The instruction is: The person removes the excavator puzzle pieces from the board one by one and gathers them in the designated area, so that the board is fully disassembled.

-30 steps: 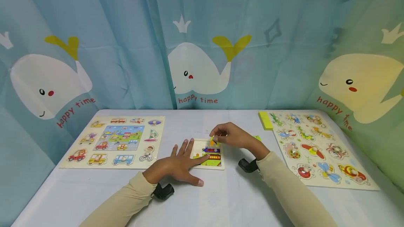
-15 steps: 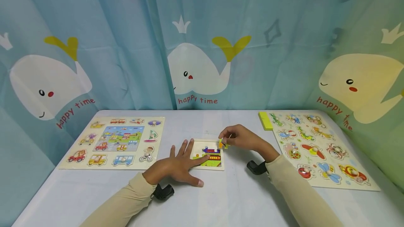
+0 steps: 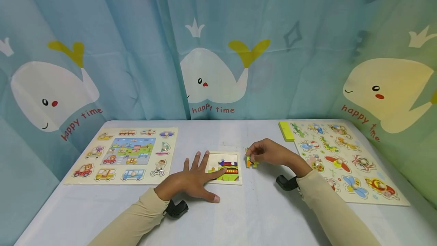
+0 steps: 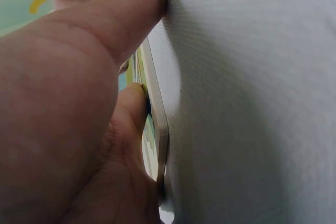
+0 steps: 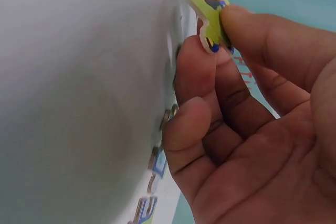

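Note:
My left hand (image 3: pixel 192 181) lies with fingers spread over the left part of a small wooden jigsaw tray (image 3: pixel 240 177). Its index finger reaches across the picture, and the thumb rests on the table in front. Inside the tray, fitted jigsaw pieces (image 3: pixel 229 170) show part of a blue, red and yellow train on green; bare wood shows along the top. To the right of the tray, my right hand (image 3: pixel 269 153) pinches a yellow-green jigsaw piece (image 3: pixel 251 163) between thumb and fingers. In the right wrist view this jigsaw piece (image 5: pixel 211 24) is tilted, its edge showing.
A vehicle peg puzzle (image 3: pixel 133 179) lies at the left of the table. On the right is an insect peg puzzle (image 3: pixel 372 199), with a yellow block (image 3: pixel 286 131) at its far left corner. A blue whale-print curtain (image 3: pixel 218 18) hangs behind the table.
My right hand has drawn back from the tray's top right corner to the right, carrying the jigsaw piece with it. My left hand has stayed on the tray.

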`<state>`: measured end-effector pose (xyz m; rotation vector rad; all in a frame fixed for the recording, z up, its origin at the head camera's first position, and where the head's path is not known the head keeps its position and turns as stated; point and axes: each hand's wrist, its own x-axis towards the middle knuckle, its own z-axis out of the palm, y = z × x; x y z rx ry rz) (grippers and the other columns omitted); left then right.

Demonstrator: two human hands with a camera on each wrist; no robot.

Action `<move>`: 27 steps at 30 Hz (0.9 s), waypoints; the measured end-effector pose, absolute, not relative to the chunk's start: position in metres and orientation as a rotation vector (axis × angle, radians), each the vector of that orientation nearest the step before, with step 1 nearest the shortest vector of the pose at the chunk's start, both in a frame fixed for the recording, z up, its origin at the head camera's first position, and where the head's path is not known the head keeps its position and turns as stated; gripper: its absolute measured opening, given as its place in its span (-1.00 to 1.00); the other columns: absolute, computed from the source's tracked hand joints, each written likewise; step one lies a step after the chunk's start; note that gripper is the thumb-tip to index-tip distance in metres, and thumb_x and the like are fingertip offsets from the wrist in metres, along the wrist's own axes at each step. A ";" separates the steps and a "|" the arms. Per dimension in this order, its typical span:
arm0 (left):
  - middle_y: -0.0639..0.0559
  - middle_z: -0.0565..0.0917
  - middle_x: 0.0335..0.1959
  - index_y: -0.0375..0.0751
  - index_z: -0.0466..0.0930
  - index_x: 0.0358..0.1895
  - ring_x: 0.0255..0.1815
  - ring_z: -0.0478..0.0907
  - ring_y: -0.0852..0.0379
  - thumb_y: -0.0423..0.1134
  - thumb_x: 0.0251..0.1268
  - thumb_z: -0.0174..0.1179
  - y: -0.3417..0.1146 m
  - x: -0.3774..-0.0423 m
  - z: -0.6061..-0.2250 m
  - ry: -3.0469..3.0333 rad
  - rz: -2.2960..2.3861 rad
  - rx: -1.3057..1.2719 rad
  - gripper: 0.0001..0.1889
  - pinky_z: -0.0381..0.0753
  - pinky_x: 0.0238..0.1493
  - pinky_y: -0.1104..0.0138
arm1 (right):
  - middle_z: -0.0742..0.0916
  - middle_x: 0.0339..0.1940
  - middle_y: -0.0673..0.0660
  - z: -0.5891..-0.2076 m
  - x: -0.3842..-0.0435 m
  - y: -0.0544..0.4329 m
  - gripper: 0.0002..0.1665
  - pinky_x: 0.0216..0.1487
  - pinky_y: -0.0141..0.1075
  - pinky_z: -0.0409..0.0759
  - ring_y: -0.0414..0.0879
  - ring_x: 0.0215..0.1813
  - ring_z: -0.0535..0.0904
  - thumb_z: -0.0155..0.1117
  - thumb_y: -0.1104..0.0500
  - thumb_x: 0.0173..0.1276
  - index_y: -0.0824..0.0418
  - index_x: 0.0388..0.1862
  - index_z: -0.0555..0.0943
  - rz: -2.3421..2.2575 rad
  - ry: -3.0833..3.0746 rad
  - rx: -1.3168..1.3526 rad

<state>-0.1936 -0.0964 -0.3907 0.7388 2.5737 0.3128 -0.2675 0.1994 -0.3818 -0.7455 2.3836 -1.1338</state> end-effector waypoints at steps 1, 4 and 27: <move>-0.23 -0.43 0.55 0.38 0.08 0.52 0.50 -0.57 -0.28 0.40 0.08 0.21 -0.097 -0.193 -0.391 2.576 0.314 0.738 -0.09 -0.43 0.32 -0.29 | 0.68 -0.35 0.07 -0.382 -0.268 0.200 -0.85 -0.28 -0.30 0.46 -0.05 -0.30 0.48 0.23 0.40 0.33 0.37 -0.14 0.65 -1.135 2.374 -0.738; -0.23 -0.43 0.55 0.39 0.08 0.52 0.50 -0.57 -0.28 0.40 0.08 0.22 -0.097 -0.193 -0.391 2.578 0.315 0.736 -0.10 -0.43 0.32 -0.29 | 0.67 -0.37 0.08 -0.382 -0.267 0.203 -0.84 -0.28 -0.30 0.46 -0.05 -0.30 0.48 0.23 0.40 0.34 0.38 -0.12 0.65 -1.141 2.357 -0.737; -0.23 -0.43 0.55 0.38 0.08 0.52 0.50 -0.57 -0.27 0.39 0.08 0.22 -0.098 -0.194 -0.391 2.573 0.328 0.739 -0.10 -0.43 0.32 -0.29 | 0.70 -0.29 0.18 -0.379 -0.266 0.205 -0.78 -0.27 -0.34 0.51 -0.05 -0.26 0.53 0.23 0.48 0.28 0.47 -0.09 0.63 -1.154 2.433 -0.823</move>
